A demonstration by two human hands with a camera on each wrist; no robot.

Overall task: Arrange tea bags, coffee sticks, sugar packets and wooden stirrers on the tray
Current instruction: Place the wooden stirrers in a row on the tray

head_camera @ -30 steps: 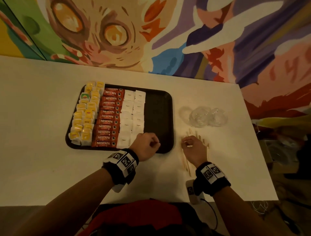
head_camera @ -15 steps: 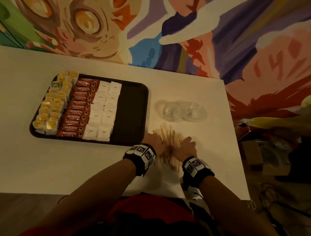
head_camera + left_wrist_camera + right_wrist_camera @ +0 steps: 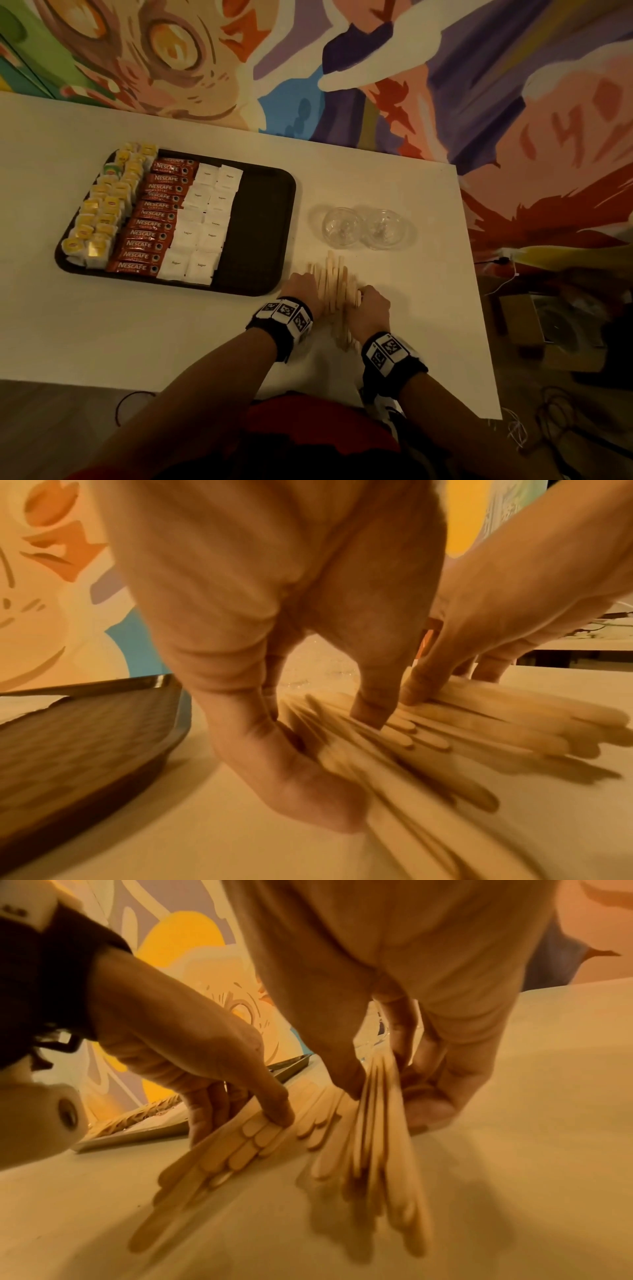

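A dark tray (image 3: pixel 263 222) holds rows of yellow tea bags (image 3: pixel 102 212), red coffee sticks (image 3: pixel 154 219) and white sugar packets (image 3: pixel 202 222); its right strip is bare. Right of it, the wooden stirrers (image 3: pixel 334 284) lie in a pile on the white table. My left hand (image 3: pixel 305 289) has its thumb (image 3: pixel 308 791) against the pile's left side and a fingertip (image 3: pixel 369 712) on top. On the pile's right side, my right hand (image 3: pixel 371 305) curls thumb and fingers (image 3: pixel 428 1104) round a bundle of stirrers (image 3: pixel 380 1123) standing on edge.
Two clear plastic cups (image 3: pixel 340 226) (image 3: pixel 385 228) stand just beyond the stirrers. The table's right edge (image 3: pixel 476 308) runs close to my right hand, with boxes and cables on the floor past it. A painted wall rises behind the table.
My left hand left the tray's front edge and joined the right at the stirrers. The scattered stirrers have been pushed together into a tighter pile between both hands.
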